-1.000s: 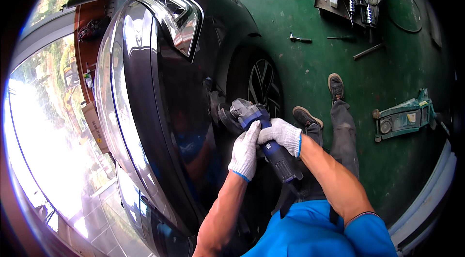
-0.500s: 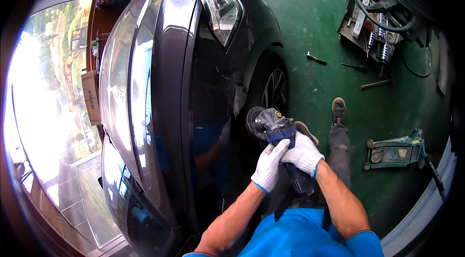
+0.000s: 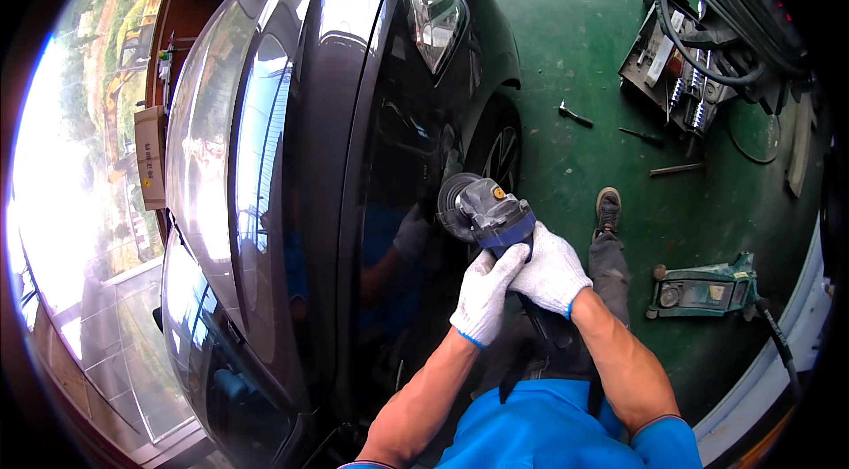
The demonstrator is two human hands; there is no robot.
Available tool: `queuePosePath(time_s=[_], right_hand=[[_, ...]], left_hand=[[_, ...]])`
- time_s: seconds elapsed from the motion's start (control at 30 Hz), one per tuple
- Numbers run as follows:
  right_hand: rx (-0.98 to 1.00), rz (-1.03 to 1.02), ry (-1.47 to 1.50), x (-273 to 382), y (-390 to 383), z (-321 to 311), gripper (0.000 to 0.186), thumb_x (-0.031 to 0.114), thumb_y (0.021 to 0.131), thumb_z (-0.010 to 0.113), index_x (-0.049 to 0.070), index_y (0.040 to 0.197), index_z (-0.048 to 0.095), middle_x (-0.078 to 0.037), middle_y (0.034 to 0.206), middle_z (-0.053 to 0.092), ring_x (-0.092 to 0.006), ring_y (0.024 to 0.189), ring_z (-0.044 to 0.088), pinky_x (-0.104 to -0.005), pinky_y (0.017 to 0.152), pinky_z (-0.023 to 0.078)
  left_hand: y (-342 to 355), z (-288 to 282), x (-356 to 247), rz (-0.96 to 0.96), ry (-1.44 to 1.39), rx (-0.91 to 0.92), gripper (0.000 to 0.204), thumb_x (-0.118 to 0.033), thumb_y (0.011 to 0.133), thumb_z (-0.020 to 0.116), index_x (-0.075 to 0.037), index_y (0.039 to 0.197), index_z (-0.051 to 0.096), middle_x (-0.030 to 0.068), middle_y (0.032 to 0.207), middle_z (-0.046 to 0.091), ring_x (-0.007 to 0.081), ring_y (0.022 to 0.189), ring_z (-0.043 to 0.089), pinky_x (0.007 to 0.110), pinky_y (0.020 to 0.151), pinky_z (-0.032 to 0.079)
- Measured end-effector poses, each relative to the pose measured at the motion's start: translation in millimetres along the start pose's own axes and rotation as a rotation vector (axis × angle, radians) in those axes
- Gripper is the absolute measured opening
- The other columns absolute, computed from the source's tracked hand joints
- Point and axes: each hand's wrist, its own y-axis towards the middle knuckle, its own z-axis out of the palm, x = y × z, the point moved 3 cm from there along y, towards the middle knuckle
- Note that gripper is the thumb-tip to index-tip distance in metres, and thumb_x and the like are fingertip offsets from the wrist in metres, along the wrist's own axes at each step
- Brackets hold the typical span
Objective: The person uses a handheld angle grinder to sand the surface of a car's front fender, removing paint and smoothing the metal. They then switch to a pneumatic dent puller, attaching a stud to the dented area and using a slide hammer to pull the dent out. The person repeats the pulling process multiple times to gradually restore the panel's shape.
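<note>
Car walls off left. Passage far and right of grinder, over floor between wheel and shoe. Right: leg, then jack in way. Far right: ratchet, then tray.

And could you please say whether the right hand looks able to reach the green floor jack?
Probably not: the right hand grips the power tool, and the jack sits apart on the floor.

The grinder has pulled back a little from the fender. Its disc has turned, showing more face.
</note>
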Motion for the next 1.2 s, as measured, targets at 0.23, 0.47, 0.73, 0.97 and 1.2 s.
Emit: queuePosePath(time_s=[0.23,0.47,0.73,0.97,1.2], right_hand=[[0.005,-0.047,-0.02,7.3,9.1,-2.8,0.067,0.034,0.067,0.083,0.002,0.121,0.057,-0.024,0.109,0.068,-0.0421,0.101,0.066,-0.0425,0.088,0.054],[0.036,0.011,0.012,11.3,15.3,-11.4,0.065,0.038,0.068,0.078,0.002,0.12,0.059,-0.024,0.109,0.069,-0.04,0.104,0.066,-0.0433,0.09,0.054],[0.0,-0.001,0.054,5.9,19.1,-9.4,0.063,0.03,0.067,0.082,0.001,0.118,0.059,-0.023,0.107,0.069,-0.0392,0.101,0.067,-0.0408,0.088,0.054],[0.039,-0.07,0.018,3.2,16.0,-8.4,0.062,0.032,0.069,0.081,0.002,0.119,0.059,-0.023,0.108,0.069,-0.041,0.101,0.066,-0.0405,0.088,0.054],[0.037,-0.056,0.013,4.0,17.0,-10.4,0.061,0.041,0.071,0.076,0.001,0.114,0.061,-0.026,0.107,0.069,-0.0424,0.101,0.066,-0.0436,0.087,0.054]], left_hand=[[2.9,3.0,-12.1,0.029,0.027,-0.021,0.042,-0.022,0.095,0.07,0.004,0.126,0.06,0.0094,0.117,0.067,0.0134,0.106,0.062,0.029,0.096,0.048],[10.0,10.9,-23.1,-0.001,0.015,0.02,0.044,-0.019,0.095,0.069,0.005,0.13,0.059,0.0109,0.124,0.065,0.0177,0.114,0.06,0.032,0.103,0.044],[12.1,12.4,-24.3,-0.008,0.042,-0.005,0.044,-0.02,0.094,0.07,0.006,0.128,0.059,0.0112,0.121,0.066,0.0176,0.112,0.06,0.031,0.101,0.044],[10.3,11.9,-15.9,-0.029,0.052,-0.052,0.044,-0.024,0.094,0.071,0.005,0.125,0.061,0.0094,0.115,0.068,0.0132,0.102,0.063,0.027,0.092,0.049],[8.3,15.1,-21.1,-0.042,0.045,-0.052,0.043,-0.019,0.095,0.068,0.005,0.13,0.058,0.0112,0.119,0.067,0.0184,0.11,0.062,0.031,0.099,0.046]])
